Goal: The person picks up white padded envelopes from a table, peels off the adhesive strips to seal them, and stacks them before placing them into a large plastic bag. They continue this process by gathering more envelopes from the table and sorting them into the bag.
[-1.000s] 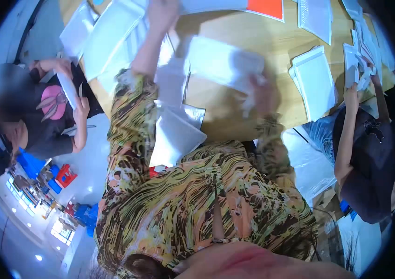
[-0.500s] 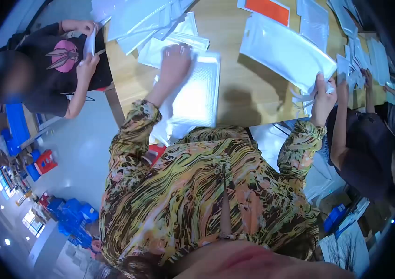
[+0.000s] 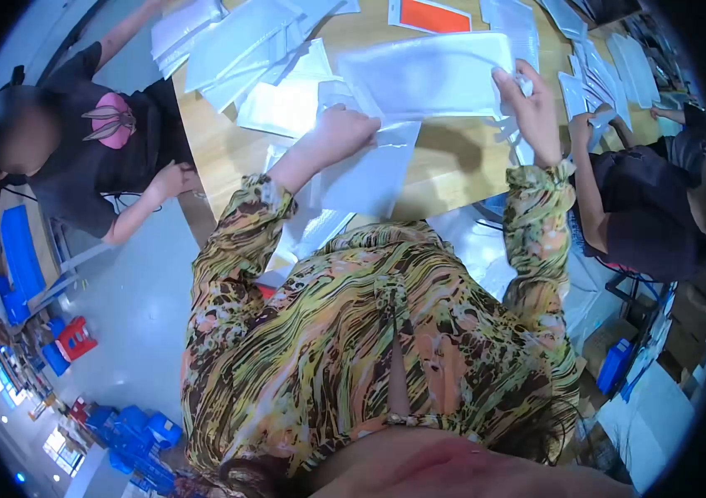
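My right hand (image 3: pixel 536 104) is closed on the right end of a white bubble mailer (image 3: pixel 428 75), which it holds up above the table. Thin white strips (image 3: pixel 504 129) hang just below that hand. At the mailer's lower left corner, my left hand (image 3: pixel 340 137) is closed with its fingertips on the edge. Beneath my left hand, another white mailer (image 3: pixel 370 178) lies flat at the table's near edge. A further white mailer (image 3: pixel 282 108) rests to the left of it.
Overlapping white mailers (image 3: pixel 241 41) cover the far left of the wooden table (image 3: pixel 453 178). An orange-red rectangle with a white border (image 3: pixel 434 17) lies at the back. A person in a dark shirt (image 3: pixel 87 174) sits left; another person (image 3: pixel 644 199) works at the right among more mailers (image 3: pixel 598 75).
My right hand has swung the mailer left and level in front of me. My left hand has moved right from the mailer lying on the table to the held mailer's left corner.
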Demonstrator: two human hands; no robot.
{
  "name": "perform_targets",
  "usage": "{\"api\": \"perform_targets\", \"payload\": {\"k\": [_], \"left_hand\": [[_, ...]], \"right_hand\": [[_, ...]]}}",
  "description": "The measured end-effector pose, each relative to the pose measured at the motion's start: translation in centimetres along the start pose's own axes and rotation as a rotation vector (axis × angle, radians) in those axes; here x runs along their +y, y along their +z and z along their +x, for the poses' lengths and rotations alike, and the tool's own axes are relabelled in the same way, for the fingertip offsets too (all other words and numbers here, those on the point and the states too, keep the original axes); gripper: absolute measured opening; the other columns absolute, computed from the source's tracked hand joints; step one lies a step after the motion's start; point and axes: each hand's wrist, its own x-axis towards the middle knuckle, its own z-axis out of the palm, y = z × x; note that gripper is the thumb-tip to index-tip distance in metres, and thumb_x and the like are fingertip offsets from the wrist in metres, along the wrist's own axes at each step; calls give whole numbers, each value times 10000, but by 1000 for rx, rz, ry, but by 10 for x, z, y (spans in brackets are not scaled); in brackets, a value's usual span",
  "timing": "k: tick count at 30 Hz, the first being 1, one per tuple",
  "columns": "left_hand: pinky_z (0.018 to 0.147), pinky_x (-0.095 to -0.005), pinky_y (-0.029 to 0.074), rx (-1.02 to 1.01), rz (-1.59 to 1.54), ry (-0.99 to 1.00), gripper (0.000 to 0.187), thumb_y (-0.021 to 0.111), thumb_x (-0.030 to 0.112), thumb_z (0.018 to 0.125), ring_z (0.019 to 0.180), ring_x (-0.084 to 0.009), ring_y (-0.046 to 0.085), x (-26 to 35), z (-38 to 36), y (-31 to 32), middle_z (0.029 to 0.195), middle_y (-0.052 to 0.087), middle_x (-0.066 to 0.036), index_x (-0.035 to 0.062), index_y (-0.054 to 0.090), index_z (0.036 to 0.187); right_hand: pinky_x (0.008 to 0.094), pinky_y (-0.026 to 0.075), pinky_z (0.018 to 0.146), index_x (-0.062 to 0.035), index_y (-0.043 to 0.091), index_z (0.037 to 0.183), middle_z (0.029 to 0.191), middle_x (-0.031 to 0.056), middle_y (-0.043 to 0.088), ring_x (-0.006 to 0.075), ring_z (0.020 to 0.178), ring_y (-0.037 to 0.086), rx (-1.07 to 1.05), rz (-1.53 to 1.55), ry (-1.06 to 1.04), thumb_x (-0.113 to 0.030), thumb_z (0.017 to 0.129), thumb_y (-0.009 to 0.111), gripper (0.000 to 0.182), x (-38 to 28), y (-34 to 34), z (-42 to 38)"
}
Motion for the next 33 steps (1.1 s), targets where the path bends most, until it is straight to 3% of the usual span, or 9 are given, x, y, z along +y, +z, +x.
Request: {"api": "perform_targets", "payload": {"k": [8,13,18,20,23,26,28,32,33], "left_hand": [[680,-330,393,299,186,239,150,602,257,802,712,-186,554,70,6,-25,716,540,-25,126,534,820],[545,-313,397,639,314,290,143,655,219,774,599,-169,527,106,52,-57,675,529,-4,109,565,791],[450,-330,390,771,236,315,156,683,213,764,568,-171,538,126,26,-80,650,527,-15,101,574,773],[450,-326,384,741,156,247,173,705,215,742,551,-181,529,128,21,-79,654,534,-23,99,583,781],[568,-338,404,686,11,95,198,723,211,722,654,-227,548,123,17,-68,672,538,-48,83,594,802],[777,-352,393,787,-33,-43,266,731,187,715,902,-272,538,109,15,-54,851,581,-83,40,601,894],[890,-339,357,1069,-611,-344,388,716,129,721,1042,-267,491,103,13,-31,1022,574,-118,-11,559,1048],[854,-310,411,400,-1472,-546,444,535,295,892,1005,-216,532,64,2,-2,1038,575,-136,-53,487,1165],[734,-269,454,489,-1133,-741,465,432,375,938,857,-156,581,66,8,2,953,612,-95,-46,539,1104]], "right_hand": [[330,337,988,-36,523,1199,1218,163,516,260,1150,467,-508,-390,-230,-433,829,587,546,-41,-43,24],[393,459,761,-47,593,1055,913,168,626,317,858,594,-920,-198,-531,-196,807,571,290,-25,-5,19],[403,466,697,-29,622,897,796,169,629,329,778,599,-755,-625,-585,-190,764,571,215,-79,11,-21],[398,467,686,-22,626,852,780,162,631,331,772,602,-673,-676,-656,-250,779,583,244,-69,17,-14],[393,439,649,-2,618,865,771,181,626,307,696,570,-1188,-293,-586,-214,801,572,226,-23,41,19],[393,431,630,8,612,863,759,188,619,287,659,549,-980,-248,-481,-270,836,565,283,-13,37,10],[394,431,621,7,611,862,757,187,618,281,652,549,-945,-332,-569,-279,843,565,290,-4,40,15],[409,437,637,-28,623,849,772,188,615,344,698,566,-913,-321,-549,-294,831,562,273,-18,39,8],[422,438,638,-30,622,841,771,189,614,356,706,569,-887,-391,-583,-296,822,564,273,-19,39,8]]}}
